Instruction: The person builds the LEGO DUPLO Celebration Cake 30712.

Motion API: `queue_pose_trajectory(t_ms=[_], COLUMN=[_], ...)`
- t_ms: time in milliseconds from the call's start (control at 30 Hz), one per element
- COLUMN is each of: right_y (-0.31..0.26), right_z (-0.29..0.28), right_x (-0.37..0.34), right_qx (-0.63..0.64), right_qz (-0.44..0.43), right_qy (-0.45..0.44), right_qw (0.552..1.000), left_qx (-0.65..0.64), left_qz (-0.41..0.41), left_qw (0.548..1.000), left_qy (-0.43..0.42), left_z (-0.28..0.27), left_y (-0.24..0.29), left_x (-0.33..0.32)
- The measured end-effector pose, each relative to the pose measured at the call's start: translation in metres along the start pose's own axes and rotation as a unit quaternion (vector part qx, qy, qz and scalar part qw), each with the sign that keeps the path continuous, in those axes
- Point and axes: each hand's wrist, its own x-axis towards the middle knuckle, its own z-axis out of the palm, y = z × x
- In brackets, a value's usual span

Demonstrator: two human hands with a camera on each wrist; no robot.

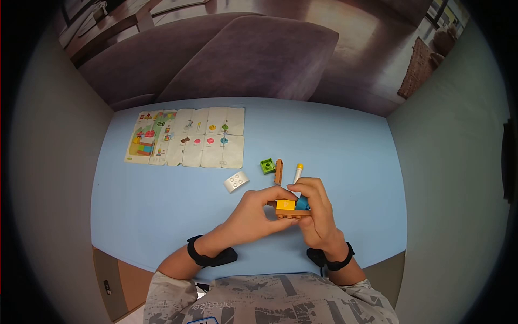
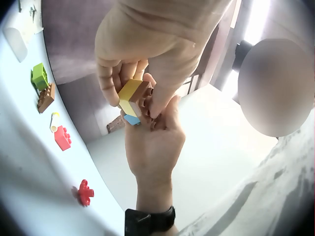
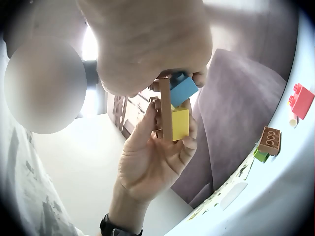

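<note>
"Where is the brown plate [image 1: 292, 214]?"

"Held above the blue table [image 1: 162, 200]; the left hand [image 1: 253, 213] pinches it with the yellow block [image 1: 285, 204] between thumb and fingers; the right hand [image 1: 318, 216] grips the other end, fingers curled over the blue block [image 1: 302, 203]."

"And beyond the hands?"

"A green block [image 1: 267, 166] just beside a brown brick [image 1: 278, 171]; a white block [image 1: 236, 182] to their left; a yellow-tipped white stick [image 1: 299, 173] to their right."
</note>
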Motion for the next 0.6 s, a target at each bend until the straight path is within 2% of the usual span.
queue_pose_trajectory(t_ms=[67, 233, 333, 433, 600], right_y=[0.001, 0.001, 0.007, 0.003, 0.006], right_z=[0.001, 0.002, 0.000, 0.004, 0.004], right_x=[0.000, -0.001, -0.002, -0.003, -0.002], right_qx=[-0.025, -0.131, -0.136, -0.101, -0.110], right_qz=[-0.015, -0.060, -0.106, -0.097, -0.105], right_qy=[0.001, -0.015, -0.011, 0.017, 0.015], right_qw=[1.000, 0.989, 0.985, 0.990, 0.988], left_qx=[0.095, 0.142, 0.155, 0.164, 0.170], left_qz=[0.017, 0.102, 0.142, 0.166, 0.182], left_qw=[0.995, 0.981, 0.974, 0.967, 0.960], left_qy=[0.017, 0.079, 0.085, 0.103, 0.125], left_z=[0.006, 0.013, 0.012, 0.014, 0.017], left_y=[0.001, -0.004, -0.004, -0.005, -0.007], left_x=[-0.001, -0.002, 0.000, 0.000, -0.001])
